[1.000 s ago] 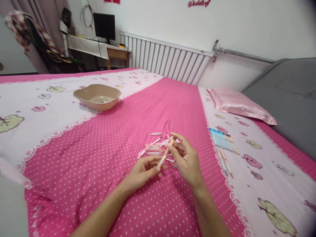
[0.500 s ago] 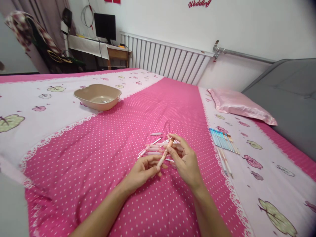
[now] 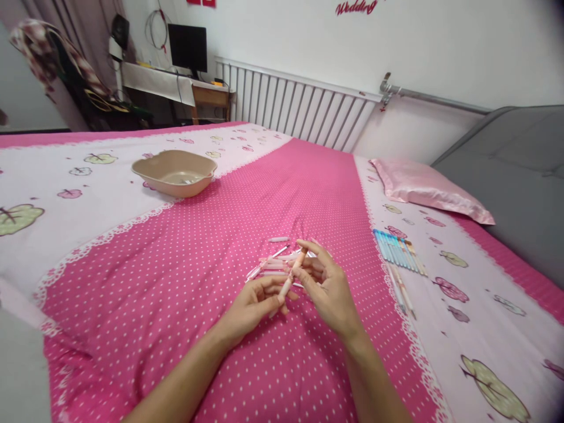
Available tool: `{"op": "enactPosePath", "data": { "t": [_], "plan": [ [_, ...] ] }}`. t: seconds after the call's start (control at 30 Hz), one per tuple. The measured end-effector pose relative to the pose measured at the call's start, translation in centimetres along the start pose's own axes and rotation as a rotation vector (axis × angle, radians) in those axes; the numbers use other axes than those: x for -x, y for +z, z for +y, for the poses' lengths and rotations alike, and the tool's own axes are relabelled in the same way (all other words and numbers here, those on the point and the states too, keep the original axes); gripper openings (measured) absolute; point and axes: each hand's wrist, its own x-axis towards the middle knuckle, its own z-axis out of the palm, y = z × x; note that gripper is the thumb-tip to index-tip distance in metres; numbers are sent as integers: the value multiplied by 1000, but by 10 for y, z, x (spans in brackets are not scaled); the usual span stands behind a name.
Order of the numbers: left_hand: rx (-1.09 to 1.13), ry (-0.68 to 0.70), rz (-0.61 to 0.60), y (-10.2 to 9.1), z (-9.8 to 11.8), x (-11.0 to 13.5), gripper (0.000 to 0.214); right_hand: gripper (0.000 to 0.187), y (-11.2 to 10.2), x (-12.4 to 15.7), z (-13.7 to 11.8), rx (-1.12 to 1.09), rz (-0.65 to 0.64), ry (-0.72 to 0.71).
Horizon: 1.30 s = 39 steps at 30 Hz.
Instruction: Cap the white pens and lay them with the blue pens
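Pen (image 3: 292, 274) assembly was judged under way: a peach pen was gripped over the pink bedspread (image 3: 185, 264) by left hand (image 3: 255, 302) and right hand (image 3: 328, 288); aligned pressure seemed needed next.

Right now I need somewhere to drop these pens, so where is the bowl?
In the head view the bowl sits far left on the bedspread, well beyond the left hand and the pen pile.
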Motion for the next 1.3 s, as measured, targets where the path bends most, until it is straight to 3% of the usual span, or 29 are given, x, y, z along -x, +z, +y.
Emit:
{"op": "enactPosePath", "data": {
  "t": [0.23,0.5,0.87,1.3],
  "plan": [
    [27,14,-24,0,0,0,34,51,-1,0,1,-94,-87,77],
    [-9,48,-64,-3,-5,-1,29,44,-3,1,0,-202,-186,188],
    [-17,30,-64,-3,-8,-3,30,45,-5,-2,4,-203,-181,234],
    [-15,-26,-84,-4,-9,-1,34,46,-3,-4,9,45,-82,227]
  ]
}}
